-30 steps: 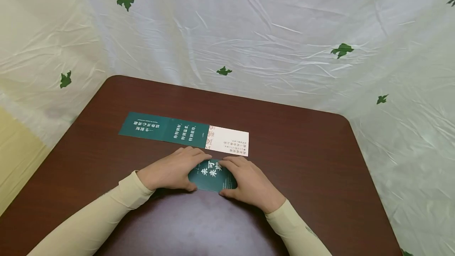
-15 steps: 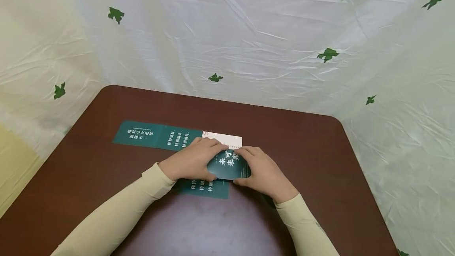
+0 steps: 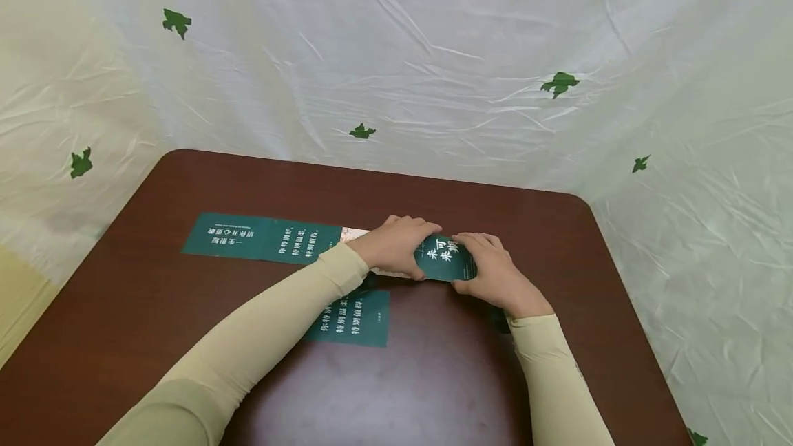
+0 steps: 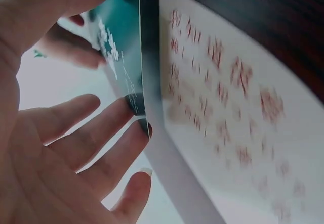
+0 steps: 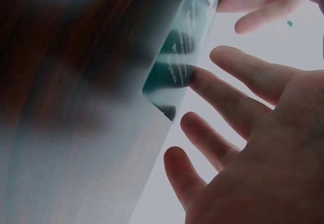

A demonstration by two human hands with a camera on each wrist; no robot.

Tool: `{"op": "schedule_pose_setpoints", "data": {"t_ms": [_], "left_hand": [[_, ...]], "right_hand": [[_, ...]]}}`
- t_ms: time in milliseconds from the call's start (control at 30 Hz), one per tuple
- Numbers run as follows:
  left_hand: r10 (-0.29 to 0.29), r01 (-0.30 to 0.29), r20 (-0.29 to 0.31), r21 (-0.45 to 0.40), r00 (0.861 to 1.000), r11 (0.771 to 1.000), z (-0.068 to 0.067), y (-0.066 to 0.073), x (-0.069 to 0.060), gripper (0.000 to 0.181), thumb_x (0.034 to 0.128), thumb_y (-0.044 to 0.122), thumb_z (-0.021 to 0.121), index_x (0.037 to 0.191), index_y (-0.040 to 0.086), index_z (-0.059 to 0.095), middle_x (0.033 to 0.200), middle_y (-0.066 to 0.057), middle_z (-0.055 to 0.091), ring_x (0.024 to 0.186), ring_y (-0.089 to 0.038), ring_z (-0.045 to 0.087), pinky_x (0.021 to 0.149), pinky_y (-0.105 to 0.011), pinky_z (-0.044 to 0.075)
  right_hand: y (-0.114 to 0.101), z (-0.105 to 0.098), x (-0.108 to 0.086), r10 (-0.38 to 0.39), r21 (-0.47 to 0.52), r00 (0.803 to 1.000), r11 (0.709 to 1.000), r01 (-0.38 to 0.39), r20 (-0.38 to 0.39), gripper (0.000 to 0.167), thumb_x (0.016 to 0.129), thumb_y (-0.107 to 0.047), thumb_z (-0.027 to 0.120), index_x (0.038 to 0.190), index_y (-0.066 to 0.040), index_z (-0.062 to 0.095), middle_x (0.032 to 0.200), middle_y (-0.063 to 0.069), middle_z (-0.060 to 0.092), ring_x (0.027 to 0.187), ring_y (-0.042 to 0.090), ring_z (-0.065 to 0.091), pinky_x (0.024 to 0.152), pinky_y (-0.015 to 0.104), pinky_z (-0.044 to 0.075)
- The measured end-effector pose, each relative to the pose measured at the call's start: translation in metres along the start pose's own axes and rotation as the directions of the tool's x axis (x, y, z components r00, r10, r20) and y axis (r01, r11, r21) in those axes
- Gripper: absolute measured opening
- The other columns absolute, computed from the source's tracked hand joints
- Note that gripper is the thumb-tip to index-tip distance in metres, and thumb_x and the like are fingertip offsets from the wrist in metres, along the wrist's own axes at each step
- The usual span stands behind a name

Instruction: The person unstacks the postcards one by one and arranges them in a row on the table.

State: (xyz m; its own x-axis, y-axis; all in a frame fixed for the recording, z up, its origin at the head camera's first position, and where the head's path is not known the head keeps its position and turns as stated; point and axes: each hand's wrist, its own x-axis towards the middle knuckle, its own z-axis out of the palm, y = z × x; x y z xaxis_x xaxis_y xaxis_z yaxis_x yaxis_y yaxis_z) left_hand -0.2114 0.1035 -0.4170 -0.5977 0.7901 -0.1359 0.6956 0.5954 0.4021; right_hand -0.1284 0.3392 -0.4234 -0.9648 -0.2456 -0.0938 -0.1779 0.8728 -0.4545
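Note:
A dark green card (image 3: 445,261) with white Chinese characters is held between both hands at the right end of a row of cards. My left hand (image 3: 396,245) holds its left side, thumb at the near edge and fingers at the far edge. My right hand (image 3: 500,279) grips the right side the same way. In the left wrist view the green card (image 4: 124,42) is slightly apart from a white card (image 4: 217,97) with red writing. That white card (image 3: 352,232) is mostly covered by the left hand in the head view.
Two green cards, the left one (image 3: 226,236) and the middle one (image 3: 300,243), lie end to end in the row. Another green card (image 3: 365,319) lies nearer, partly behind the left sleeve. The brown table (image 3: 495,198) is bordered by white curtains (image 3: 403,88) with green prints.
Both hands have carried the green card away from me and to the right, up to the row's right end. A green card lying nearer on the table has come into sight.

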Motion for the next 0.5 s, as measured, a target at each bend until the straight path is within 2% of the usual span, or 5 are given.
{"op": "schedule_pose_setpoints", "data": {"t_ms": [100, 267, 500], "left_hand": [[-0.014, 0.014, 0.002, -0.009, 1.000, 1.000, -0.0003, 0.0042, 0.0056, 0.097, 0.0874, 0.046, 0.088, 0.167, 0.015, 0.041, 0.163, -0.006, 0.054, 0.148, -0.027, 0.053, 0.123, -0.053, 0.036], [-0.030, 0.030, -0.011, -0.016, 0.999, 0.999, 0.0000, 0.0072, 0.0077, 0.099, 0.0868, 0.046, 0.089, 0.167, 0.014, 0.041, 0.163, -0.006, 0.054, 0.148, -0.027, 0.052, 0.124, -0.053, 0.036], [-0.043, 0.043, 0.003, -0.033, 0.999, 0.999, 0.0082, 0.0092, 0.0101, 0.098, 0.0859, 0.047, 0.090, 0.166, 0.013, 0.043, 0.162, -0.005, 0.055, 0.146, -0.028, 0.053, 0.123, -0.053, 0.038]], "right_hand": [[0.0037, -0.0066, 0.0010, 0.019, 0.016, 1.000, 1.000, -0.019, 0.011, 0.083, 0.085, -0.019, 0.085, 0.159, -0.010, 0.049, 0.161, 0.015, 0.053, 0.152, 0.044, 0.031, 0.117, 0.071, 0.037], [0.0060, -0.0104, 0.0027, 0.023, 0.036, 0.999, 0.999, -0.024, 0.030, 0.082, 0.086, -0.016, 0.085, 0.160, -0.009, 0.049, 0.162, 0.014, 0.052, 0.153, 0.043, 0.030, 0.115, 0.065, 0.045], [0.0088, -0.0068, -0.0027, 0.031, 0.054, 0.999, 0.998, -0.033, 0.045, 0.082, 0.087, -0.015, 0.084, 0.160, -0.007, 0.047, 0.163, 0.017, 0.050, 0.152, 0.045, 0.032, 0.116, 0.066, 0.044]]}}
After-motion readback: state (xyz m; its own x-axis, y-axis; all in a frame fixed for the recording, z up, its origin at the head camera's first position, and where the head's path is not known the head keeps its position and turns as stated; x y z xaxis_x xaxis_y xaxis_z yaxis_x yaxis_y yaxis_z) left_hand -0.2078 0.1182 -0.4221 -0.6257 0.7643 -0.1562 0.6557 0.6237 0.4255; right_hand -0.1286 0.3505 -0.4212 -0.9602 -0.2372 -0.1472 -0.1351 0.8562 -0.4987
